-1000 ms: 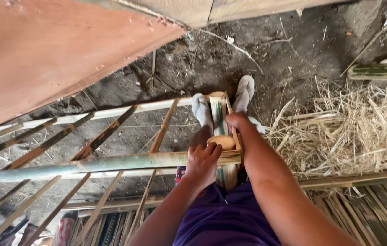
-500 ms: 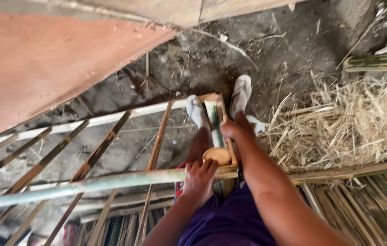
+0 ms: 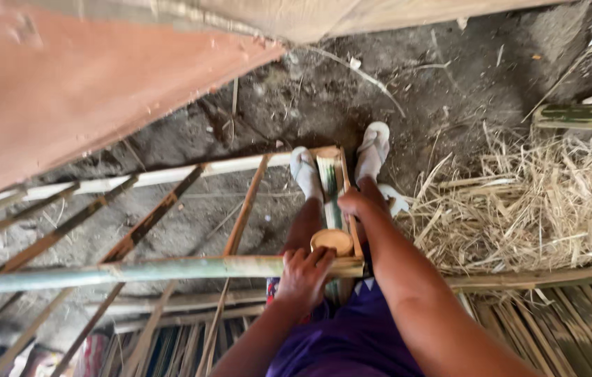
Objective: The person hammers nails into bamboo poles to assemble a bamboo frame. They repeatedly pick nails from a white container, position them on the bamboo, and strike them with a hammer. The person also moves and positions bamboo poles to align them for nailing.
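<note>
At the frame's end: our left hand (image 3: pixel 304 274) still clamps the bamboo pole (image 3: pixel 135 269).
Right hand (image 3: pixel 356 203): fingers still closed around a slat (image 3: pixel 347 183).
Change: view shifted only.

Bamboo pole (image 3: pixel 135 271): pale green, fading to tan at cut end. Frame slats (image 3: pixel 243 209): tan, some dark brown. Shorts (image 3: pixel 351 342): purple. Sandals (image 3: pixel 372 150): off-white. Straw (image 3: pixel 540 202): pale yellow. Ground (image 3: pixel 379 91): dark grey. Board (image 3: pixel 79 91): reddish-orange. Bamboo section (image 3: pixel 578 116): green-striped, possibly mottled.
</note>
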